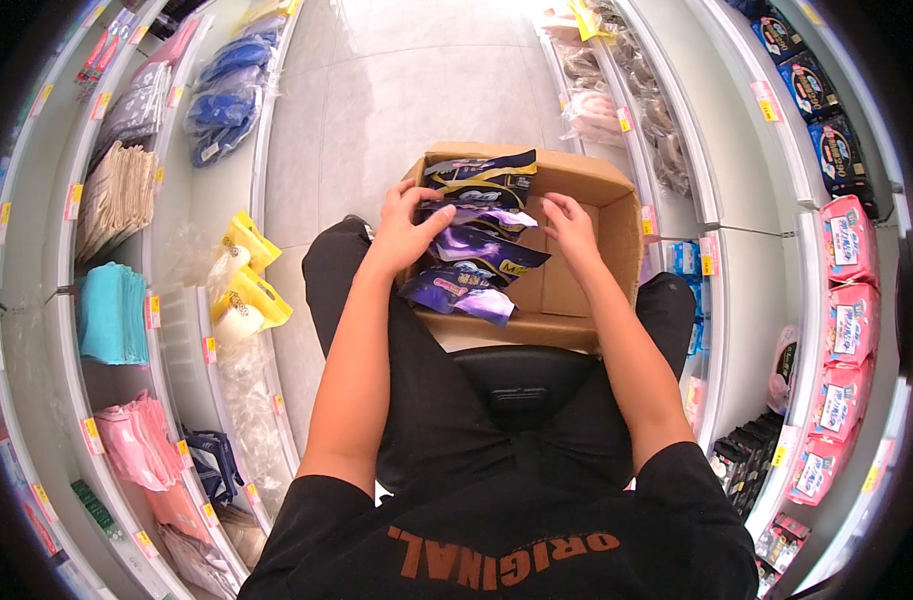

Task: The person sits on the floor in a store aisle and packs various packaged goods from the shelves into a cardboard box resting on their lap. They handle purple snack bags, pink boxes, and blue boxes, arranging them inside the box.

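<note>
An open cardboard box (617, 184) stands in front of me between my knees. Purple and dark plastic packs (475, 247) fill its left side in a row from back to front. My left hand (411, 225) rests at the left edge of the row, its fingertips on the packs and the thumb apart from the fingers. My right hand (569, 225) is over the box's right part, fingers bent and spread, with nothing seen between them; it is apart from the packs. The bare cardboard bottom shows below and beside my right hand.
Shelves run along both sides. On the left lie turquoise towels (113, 313), pink cloths (137, 442) and blue bagged items (227, 109). Pink packs (850, 322) and dark packs (835, 157) line the right shelf. A black stool seat (527, 367) shows between my legs.
</note>
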The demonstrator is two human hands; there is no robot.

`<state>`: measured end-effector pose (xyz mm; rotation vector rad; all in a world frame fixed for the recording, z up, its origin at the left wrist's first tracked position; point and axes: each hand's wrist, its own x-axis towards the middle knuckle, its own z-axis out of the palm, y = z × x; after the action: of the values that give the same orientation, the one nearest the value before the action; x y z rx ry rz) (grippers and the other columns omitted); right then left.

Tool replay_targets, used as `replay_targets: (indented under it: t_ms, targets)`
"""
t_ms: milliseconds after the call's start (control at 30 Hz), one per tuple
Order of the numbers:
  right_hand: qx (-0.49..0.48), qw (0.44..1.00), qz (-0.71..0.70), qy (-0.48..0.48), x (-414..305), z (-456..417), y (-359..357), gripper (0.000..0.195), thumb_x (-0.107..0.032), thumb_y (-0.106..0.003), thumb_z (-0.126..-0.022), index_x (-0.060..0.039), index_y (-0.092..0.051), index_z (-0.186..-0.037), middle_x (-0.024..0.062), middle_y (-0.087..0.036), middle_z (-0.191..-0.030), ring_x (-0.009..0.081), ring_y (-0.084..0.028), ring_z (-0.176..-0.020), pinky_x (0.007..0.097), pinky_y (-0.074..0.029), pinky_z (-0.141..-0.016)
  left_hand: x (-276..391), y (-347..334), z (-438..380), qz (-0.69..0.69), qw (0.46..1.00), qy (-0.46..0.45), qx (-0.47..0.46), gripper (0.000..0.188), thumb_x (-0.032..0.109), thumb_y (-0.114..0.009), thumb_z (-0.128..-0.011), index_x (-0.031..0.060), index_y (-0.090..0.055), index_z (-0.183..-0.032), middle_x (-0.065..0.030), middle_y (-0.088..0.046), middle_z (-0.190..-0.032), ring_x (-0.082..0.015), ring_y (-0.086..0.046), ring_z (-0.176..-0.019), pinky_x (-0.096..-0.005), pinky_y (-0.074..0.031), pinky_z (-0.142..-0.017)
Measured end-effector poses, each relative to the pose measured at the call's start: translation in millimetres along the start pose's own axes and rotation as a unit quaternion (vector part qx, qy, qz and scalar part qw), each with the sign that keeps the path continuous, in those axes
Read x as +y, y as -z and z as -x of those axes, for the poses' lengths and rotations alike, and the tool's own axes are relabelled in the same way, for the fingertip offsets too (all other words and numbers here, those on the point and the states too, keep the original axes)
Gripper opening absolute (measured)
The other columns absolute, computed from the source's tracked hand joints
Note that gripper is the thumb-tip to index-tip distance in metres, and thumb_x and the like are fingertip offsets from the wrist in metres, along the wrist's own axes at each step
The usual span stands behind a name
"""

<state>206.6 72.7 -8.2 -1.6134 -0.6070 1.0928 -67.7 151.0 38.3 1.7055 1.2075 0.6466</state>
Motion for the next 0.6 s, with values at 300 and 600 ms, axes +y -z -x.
replay_targets:
  t_ms: [300,600]
  targets:
    - [-0.014,0.956,0.256,0.145,-0.3,55.6,90.0,0.028,-0.015,-0.064,-0.090,0.0006,-0.061,-0.114,0.0144,-0.068,-0.109,0.0227,-0.066,-0.102,0.0355,-0.051,-0.092,-6.0,-9.7,-23.9,0.061,0.987,0.013,0.148,0.054,0.022,-0.071,-0.083,0.0025,-0.049,-0.129,-0.0162,-0.053,-0.130,-0.0289,-0.052,-0.120,-0.0433,-0.044,-0.098]
    - [-0.053,0.837,0.427,0.337,-100.9,103.9,99.9,0.031,-0.017,-0.063,-0.088,0.0003,-0.058,-0.114,0.0188,-0.062,-0.111,0.0337,-0.058,-0.109,0.0414,-0.046,-0.094,-23.0,-9.0,-49.1,0.088,0.987,-0.077,0.107,0.033,0.019,-0.069,-0.083,0.0106,-0.064,-0.115,-0.0117,-0.049,-0.137,-0.0274,-0.047,-0.127,-0.0413,-0.043,-0.096]
